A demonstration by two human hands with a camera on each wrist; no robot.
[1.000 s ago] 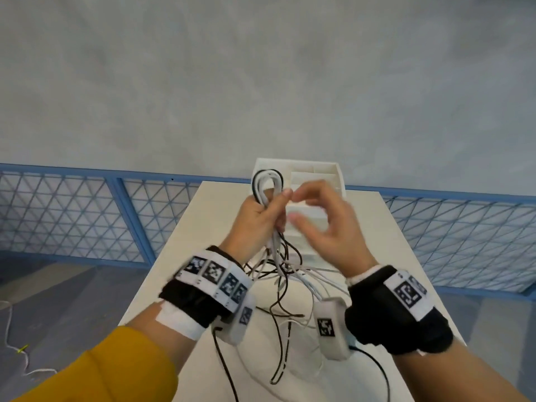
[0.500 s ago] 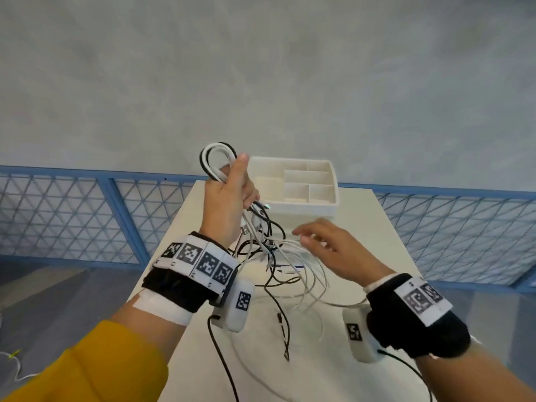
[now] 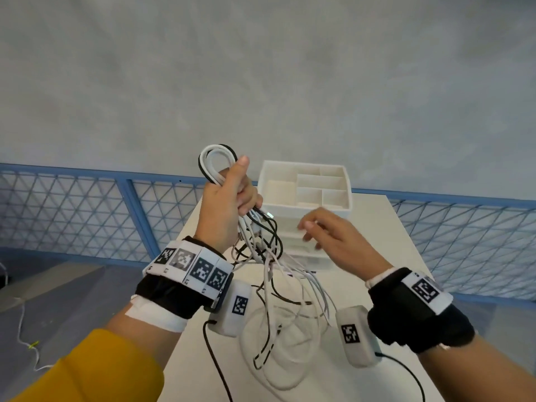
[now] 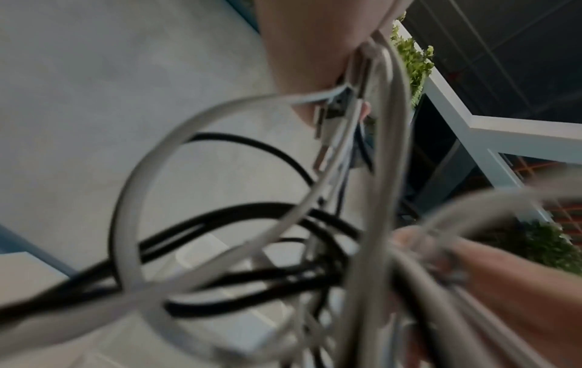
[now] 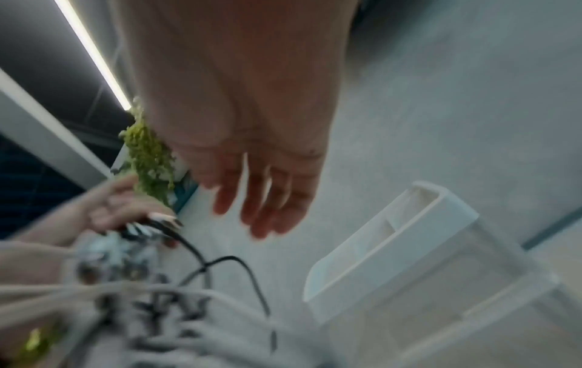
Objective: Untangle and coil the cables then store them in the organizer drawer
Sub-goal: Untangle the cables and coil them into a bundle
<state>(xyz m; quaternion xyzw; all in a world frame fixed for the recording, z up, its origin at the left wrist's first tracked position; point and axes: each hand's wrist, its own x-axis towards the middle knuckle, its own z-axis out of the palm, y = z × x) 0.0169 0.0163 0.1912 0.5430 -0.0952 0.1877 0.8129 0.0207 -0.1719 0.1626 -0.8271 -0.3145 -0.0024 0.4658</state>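
Observation:
My left hand (image 3: 229,204) is raised above the table and grips a tangled bundle of white and black cables (image 3: 216,166); a loop sticks out above the fist and the loose ends (image 3: 278,285) hang down onto the table. In the left wrist view the cable loops (image 4: 220,236) fill the frame, blurred. My right hand (image 3: 324,236) hovers to the right of the hanging strands, fingers straight and spread, holding nothing; the right wrist view shows its fingers (image 5: 267,199) empty. The white organizer (image 3: 304,184) with open top compartments and drawers below stands at the table's far end.
The white table (image 3: 391,242) is narrow, with floor on both sides. A blue mesh railing (image 3: 87,213) runs behind it under a grey wall. Black wrist-camera leads (image 3: 214,358) trail over the near table.
My left hand lifted the cable bundle up and to the left. The right hand let go of the bundle, dropped to the right, and now sits open beside the hanging strands.

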